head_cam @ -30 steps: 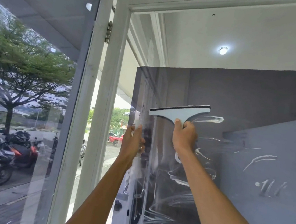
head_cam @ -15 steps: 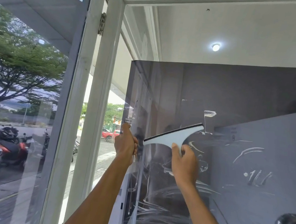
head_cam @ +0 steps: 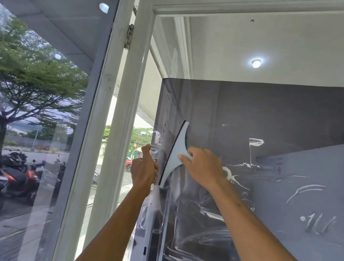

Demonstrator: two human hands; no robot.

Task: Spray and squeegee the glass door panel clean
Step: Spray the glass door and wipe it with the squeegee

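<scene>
Parked motorcycles (head_cam: pixel 2 176) sit at nine o'clock, beyond the white door frame (head_cam: pixel 122 125). The left hand (head_cam: pixel 143 171) is curled at the edge of the glass door panel (head_cam: pixel 296 113); what it holds I cannot tell. At its three o'clock the right hand (head_cam: pixel 203 167) grips the squeegee (head_cam: pixel 176 154), blade upright on the soap-streaked glass.

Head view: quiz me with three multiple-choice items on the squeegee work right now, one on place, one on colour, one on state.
1. Where is the squeegee on the glass door panel? A near its left edge; B at its right edge; C off the glass.
2. Squeegee body colour? A red; B pale grey; C yellow.
3. The right hand is: A hanging idle; B flat on the glass; C gripping the squeegee handle.
Answers: A, the blade stands near upright beside the left edge; B, pale body with dark blade strip; C, fingers curl round the handle.
</scene>
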